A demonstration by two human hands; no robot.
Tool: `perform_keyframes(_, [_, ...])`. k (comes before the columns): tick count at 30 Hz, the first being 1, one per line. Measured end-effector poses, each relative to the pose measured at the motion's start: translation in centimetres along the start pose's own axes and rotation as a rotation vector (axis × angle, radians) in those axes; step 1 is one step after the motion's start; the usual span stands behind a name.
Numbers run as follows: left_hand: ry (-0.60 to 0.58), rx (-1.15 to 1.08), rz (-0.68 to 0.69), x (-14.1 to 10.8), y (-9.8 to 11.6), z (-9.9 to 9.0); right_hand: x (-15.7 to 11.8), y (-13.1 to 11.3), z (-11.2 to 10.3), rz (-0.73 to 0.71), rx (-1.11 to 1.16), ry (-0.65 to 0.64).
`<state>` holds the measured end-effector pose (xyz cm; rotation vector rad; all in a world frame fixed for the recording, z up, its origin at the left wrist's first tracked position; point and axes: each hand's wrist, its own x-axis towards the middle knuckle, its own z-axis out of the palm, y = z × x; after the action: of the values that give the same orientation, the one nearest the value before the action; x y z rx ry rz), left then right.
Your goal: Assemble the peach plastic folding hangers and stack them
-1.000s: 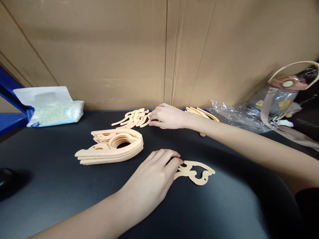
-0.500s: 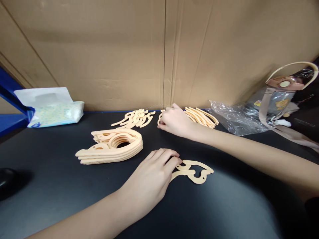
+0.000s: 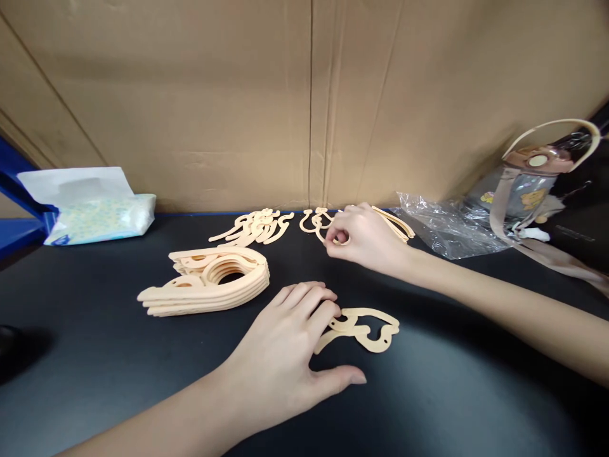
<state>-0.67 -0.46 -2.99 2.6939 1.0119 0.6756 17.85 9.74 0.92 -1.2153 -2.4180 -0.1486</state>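
My left hand (image 3: 290, 343) rests on the dark table with its thumb spread away, its fingertips at the left edge of some flat cream curved pieces (image 3: 375, 339). Farther back, my right hand (image 3: 366, 238) pinches a cream hook-shaped piece (image 3: 320, 232) between thumb and index finger. Loose hooks (image 3: 308, 222) lie just left of it. Long cream strips (image 3: 394, 223) show behind that hand, partly hidden. A neat stack of cream hanger-like shapes (image 3: 204, 295) stands left of my left hand, and a heap of small curved pieces (image 3: 259, 225) lies behind the stack.
A tissue pack (image 3: 104, 216) sits at the back left. Clear plastic wrap (image 3: 447, 228) and a strapped bottle (image 3: 533, 184) are at the back right. A black rounded object (image 3: 7, 343) shows at the left edge. Cardboard (image 3: 214, 114) rises behind the table (image 3: 428, 406).
My right hand has moved right and slightly toward me, uncovering hooks and now holding one. My left thumb has spread out from the flat pieces. The view has shifted slightly.
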Motion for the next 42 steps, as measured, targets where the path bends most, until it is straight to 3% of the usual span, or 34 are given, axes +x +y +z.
perform_keyframes(9, [0.132,0.067,-0.002,0.0,-0.1,0.0,-7.7,-1.3,-2.6,-0.247,0.202,-0.001])
perform_keyframes(15, [0.011,0.072,0.067,0.1,-0.2,-0.1,-8.7,-2.7,-2.3,-0.411,0.197,0.008])
perform_keyframes(18, [-0.007,0.035,0.078,0.0,-0.4,0.1,-8.4,-2.4,-2.2,-0.426,0.212,-0.026])
perform_keyframes(22, [0.03,0.028,0.088,0.1,-0.3,0.1,-6.6,0.2,-3.3,-0.285,0.186,-0.036])
perform_keyframes(26, [0.018,0.024,0.084,0.2,-0.3,-0.1,-3.4,4.7,-4.1,0.112,-0.134,-0.077])
perform_keyframes(30, [0.038,0.01,0.084,0.1,-0.4,0.1,-1.3,7.6,-3.4,0.246,-0.247,-0.155])
perform_keyframes(35, [0.017,-0.002,0.082,0.1,-0.4,0.3,-1.0,7.5,-1.9,0.298,-0.363,-0.216])
perform_keyframes(42, [0.008,-0.005,0.079,0.1,-0.4,0.2,-0.8,6.5,-1.6,0.35,-0.455,-0.207])
